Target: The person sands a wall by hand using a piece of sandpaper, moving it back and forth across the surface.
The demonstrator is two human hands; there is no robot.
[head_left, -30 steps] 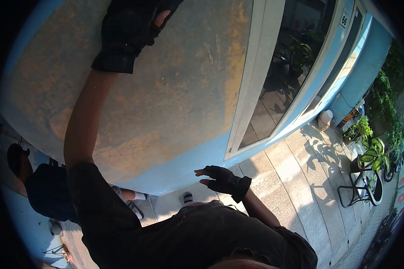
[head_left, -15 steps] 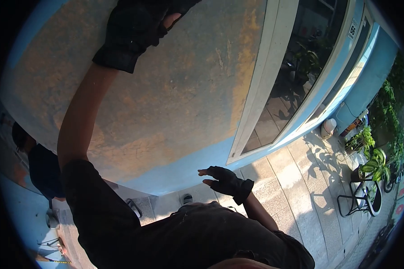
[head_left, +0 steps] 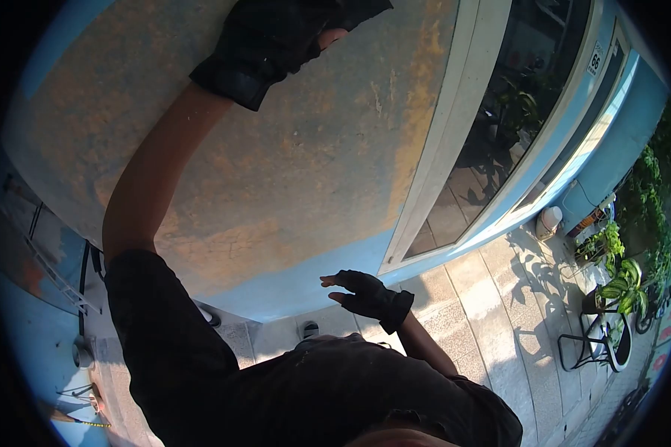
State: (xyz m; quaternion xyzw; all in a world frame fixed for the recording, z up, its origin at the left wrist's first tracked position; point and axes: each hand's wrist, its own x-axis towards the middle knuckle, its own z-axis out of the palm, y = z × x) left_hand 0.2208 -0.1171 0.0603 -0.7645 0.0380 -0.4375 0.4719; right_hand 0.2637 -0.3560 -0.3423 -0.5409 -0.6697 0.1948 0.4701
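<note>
My left hand [head_left: 276, 45], in a black fingerless glove, is raised against the patchy grey-and-ochre wall [head_left: 291, 171]. Its thumb is bent, and a dark, flat-edged piece juts out past it at the top edge of the view. What this piece is I cannot make out; the other fingers are hidden. My right hand [head_left: 365, 298], gloved the same way, hangs low in front of my body near the wall's blue lower band [head_left: 313, 279]. Its fingers are stretched out with the thumb apart, and nothing is in it.
A framed glass window [head_left: 492, 141] is to the right of the bare wall patch. Along the tiled floor [head_left: 470, 320] stand a white bucket [head_left: 549, 222], potted plants [head_left: 625, 289] and a metal-framed chair [head_left: 580, 350]. A ladder-like frame [head_left: 56, 279] leans at the left.
My left hand has moved to the right along the wall. My right hand has shifted slightly up and left. Another person, seen at the left before, is out of view now.
</note>
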